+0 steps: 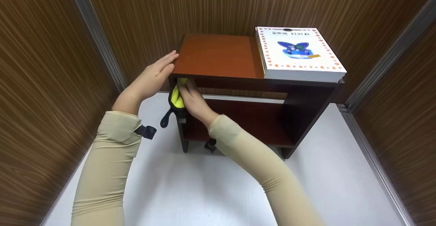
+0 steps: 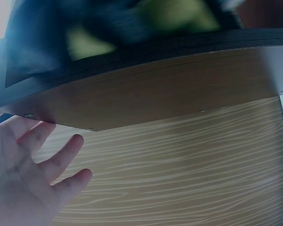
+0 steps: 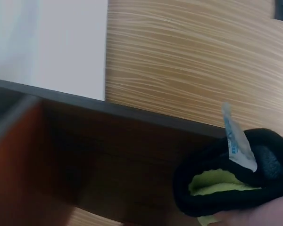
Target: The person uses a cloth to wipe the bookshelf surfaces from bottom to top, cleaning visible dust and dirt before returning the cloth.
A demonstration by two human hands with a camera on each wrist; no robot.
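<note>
A small dark wood shelf unit [image 1: 218,54] stands in front of me. My left hand [image 1: 153,78] rests against its top left edge, fingers extended; in the left wrist view they spread beside the side panel [image 2: 179,87]. Reaching into the upper compartment, my right hand [image 1: 197,103] holds a black-and-yellow cloth [image 1: 177,98] with dark trim against the left panel. A black loop [image 1: 165,118] hangs from this cloth. In the right wrist view the cloth [image 3: 221,200] shows a yellow-lined opening and a white label [image 3: 238,141]; most of my fingers are hidden there.
White books [image 1: 296,52] are stacked on the right part of the shelf top. Below is a lower shelf [image 1: 248,117]. Wood-grain walls [image 1: 41,66] rise at the back and both sides above a white floor [image 1: 204,192].
</note>
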